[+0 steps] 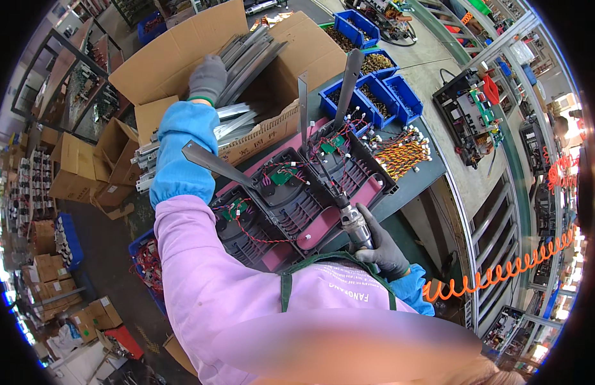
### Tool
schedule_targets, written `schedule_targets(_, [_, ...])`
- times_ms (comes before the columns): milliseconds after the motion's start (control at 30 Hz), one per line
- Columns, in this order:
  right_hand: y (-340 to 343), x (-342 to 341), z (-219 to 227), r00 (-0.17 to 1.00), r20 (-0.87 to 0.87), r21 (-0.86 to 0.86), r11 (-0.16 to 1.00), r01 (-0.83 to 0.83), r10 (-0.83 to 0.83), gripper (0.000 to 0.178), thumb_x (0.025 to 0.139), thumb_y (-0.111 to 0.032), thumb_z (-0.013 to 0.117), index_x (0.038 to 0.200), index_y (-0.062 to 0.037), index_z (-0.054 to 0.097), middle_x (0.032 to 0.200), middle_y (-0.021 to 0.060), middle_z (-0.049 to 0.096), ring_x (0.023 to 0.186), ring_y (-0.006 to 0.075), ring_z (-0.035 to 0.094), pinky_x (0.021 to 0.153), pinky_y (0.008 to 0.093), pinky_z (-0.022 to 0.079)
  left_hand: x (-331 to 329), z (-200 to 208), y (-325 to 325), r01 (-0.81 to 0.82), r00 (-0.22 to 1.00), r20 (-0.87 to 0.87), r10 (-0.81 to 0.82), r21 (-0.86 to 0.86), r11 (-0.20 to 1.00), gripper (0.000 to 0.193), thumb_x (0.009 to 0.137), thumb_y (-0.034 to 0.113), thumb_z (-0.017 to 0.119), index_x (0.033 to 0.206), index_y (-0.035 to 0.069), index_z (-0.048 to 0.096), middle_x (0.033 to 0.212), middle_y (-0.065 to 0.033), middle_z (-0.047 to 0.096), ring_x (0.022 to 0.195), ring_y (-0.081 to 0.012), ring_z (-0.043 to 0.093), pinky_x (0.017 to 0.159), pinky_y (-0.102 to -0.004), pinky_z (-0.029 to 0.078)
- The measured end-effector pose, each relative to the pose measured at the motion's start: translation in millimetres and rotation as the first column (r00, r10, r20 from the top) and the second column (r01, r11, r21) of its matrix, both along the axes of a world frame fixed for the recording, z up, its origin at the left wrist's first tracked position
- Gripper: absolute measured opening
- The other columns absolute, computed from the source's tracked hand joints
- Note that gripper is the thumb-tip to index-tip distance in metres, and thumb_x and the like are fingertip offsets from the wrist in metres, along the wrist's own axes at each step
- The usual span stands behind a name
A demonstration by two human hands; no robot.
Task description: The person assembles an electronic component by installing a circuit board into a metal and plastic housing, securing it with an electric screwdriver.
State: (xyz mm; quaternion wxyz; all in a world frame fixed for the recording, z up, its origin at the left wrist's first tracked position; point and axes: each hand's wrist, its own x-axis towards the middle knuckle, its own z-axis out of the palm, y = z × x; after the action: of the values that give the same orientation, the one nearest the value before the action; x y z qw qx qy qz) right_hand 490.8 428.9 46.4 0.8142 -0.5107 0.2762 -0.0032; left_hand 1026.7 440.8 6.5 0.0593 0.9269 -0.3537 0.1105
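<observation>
My left hand (208, 78), in a grey glove, reaches into an open cardboard box (262, 136) at the far left. Its fingers curl closed against the long metal strips (251, 59) there; the fingertips are partly hidden. My right hand (386, 249), gloved too, wraps around a silver power screwdriver (355, 226) whose tip points at the black plastic housings (286, 204). These lie side by side on the bench and carry small green circuit boards (284, 174) with thin red and dark wires. Grey metal strips stand up from them, one (217, 163) leaning left.
Blue bins (382, 96) of small fasteners stand at the back right, with a pile of red, yellow and black wire leads (405, 153) before them. An orange coiled hose (502, 268) stretches right. Cardboard boxes (76, 168) and a wiring bin (150, 266) are at the left.
</observation>
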Motion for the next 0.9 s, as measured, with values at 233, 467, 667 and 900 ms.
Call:
schedule_targets(233, [3.9, 3.2, -3.7, 1.0, -0.015, 0.02, 1.0, -0.003, 0.003, 0.113, 0.066, -0.023, 0.084, 0.151, -0.0101, 0.01, 0.124, 0.0043, 0.046, 0.084, 0.0103, 0.049, 0.077, 0.0254, 0.042, -12.7, -6.1, -6.4, 0.139, 0.989, -0.062, -0.137, 0.032, 0.99, 0.031, 0.089, 0.033, 0.053, 0.106, 0.008, 0.061, 0.112, -0.0185, 0.059, 0.101, -0.0381, 0.059, 0.086, -0.0477, 0.049])
schedule_targets(467, [6.1, 7.0, -6.2, 0.999, 0.007, 0.023, 0.999, -0.038, 0.037, 0.114, 0.065, -0.025, 0.085, 0.15, -0.0078, 0.012, 0.129, 0.0052, 0.044, 0.093, 0.0105, 0.048, 0.081, 0.0245, 0.041, -3.7, 1.8, -7.2, 0.058, 0.998, -0.015, -0.057, 0.129, 0.99, 0.027, 0.09, 0.022, 0.049, 0.108, 0.005, 0.058, 0.108, -0.0207, 0.06, 0.1, -0.0381, 0.061, 0.085, -0.0473, 0.05])
schedule_targets(667, [1.9, 1.5, -7.4, 1.0, -0.014, 0.008, 1.0, -0.022, 0.022, 0.114, 0.065, -0.026, 0.085, 0.15, -0.006, 0.011, 0.135, 0.0062, 0.041, 0.099, 0.0106, 0.047, 0.083, 0.0232, 0.04, -8.9, 60.2, 8.1, -0.045, 0.996, 0.058, 0.066, -0.305, 0.951, 0.026, 0.091, 0.026, 0.049, 0.106, 0.004, 0.052, 0.107, -0.0204, 0.063, 0.089, -0.038, 0.064, 0.075, -0.0489, 0.051])
schedule_targets(900, [9.3, 8.1, -1.6, 0.997, 0.011, 0.017, 0.997, -0.074, 0.074, 0.114, 0.065, -0.027, 0.084, 0.15, -0.007, 0.011, 0.131, 0.0053, 0.042, 0.09, 0.0113, 0.049, 0.08, 0.0247, 0.042, 6.7, 57.7, 32.8, 0.107, 0.981, -0.011, -0.194, -0.803, 0.587, 0.022, 0.091, 0.022, 0.047, 0.104, 0.005, 0.053, 0.082, -0.0151, 0.067, 0.083, -0.0327, 0.065, 0.073, -0.0442, 0.05])
